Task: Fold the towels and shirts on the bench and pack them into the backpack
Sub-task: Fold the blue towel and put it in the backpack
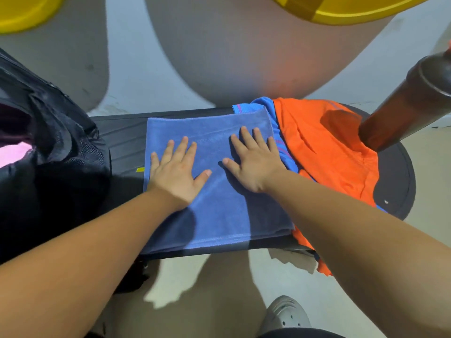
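A blue towel (219, 211), folded into a rectangle, lies flat across the dark bench (122, 140). My left hand (175, 172) presses on its left half with fingers spread straight. My right hand (253, 162) presses flat on its right half. An orange shirt (327, 152) lies crumpled to the right, over a bright blue garment (263, 106) that peeks out beneath it. The black backpack (48, 147) sits open at the left end of the bench, with pink cloth (12, 152) inside.
A brown wooden post (410, 103) slants over the bench's right end. Yellow tubs (22, 11) stand on the floor at the back. A grey clog (285, 315) shows on the floor below the bench's near edge.
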Available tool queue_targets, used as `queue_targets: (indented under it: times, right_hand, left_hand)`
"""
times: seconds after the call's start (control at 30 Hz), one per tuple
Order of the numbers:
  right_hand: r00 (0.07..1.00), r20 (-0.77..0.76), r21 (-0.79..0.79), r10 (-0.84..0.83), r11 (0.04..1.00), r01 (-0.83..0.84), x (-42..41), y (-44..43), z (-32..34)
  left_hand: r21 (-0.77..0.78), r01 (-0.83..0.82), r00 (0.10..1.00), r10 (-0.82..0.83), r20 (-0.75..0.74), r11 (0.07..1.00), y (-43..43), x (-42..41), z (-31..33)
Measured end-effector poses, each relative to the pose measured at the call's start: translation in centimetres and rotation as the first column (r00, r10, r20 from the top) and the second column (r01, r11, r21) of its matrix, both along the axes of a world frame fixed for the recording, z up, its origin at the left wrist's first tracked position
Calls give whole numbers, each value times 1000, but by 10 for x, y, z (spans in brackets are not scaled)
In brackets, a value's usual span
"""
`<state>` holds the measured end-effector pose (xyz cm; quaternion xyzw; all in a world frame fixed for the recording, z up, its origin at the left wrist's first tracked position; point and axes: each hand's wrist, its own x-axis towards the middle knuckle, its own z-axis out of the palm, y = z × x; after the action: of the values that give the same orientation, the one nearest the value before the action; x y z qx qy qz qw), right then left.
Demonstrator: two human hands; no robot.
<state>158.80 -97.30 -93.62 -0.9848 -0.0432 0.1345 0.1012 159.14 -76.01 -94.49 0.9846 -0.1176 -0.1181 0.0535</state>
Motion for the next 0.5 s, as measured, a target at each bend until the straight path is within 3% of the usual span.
queue_targets:
  times: [0.2,0.5]
  right_hand:
    - [991,110,-89,75,994,-66,8,-6,-15]
    - [995,95,-175,-12,984,29,23,2,-19]
  left_hand:
    - [4,71,996,-70,-50,997,23,48,-2]
    - [5,98,995,-98,23,995,28,73,-10]
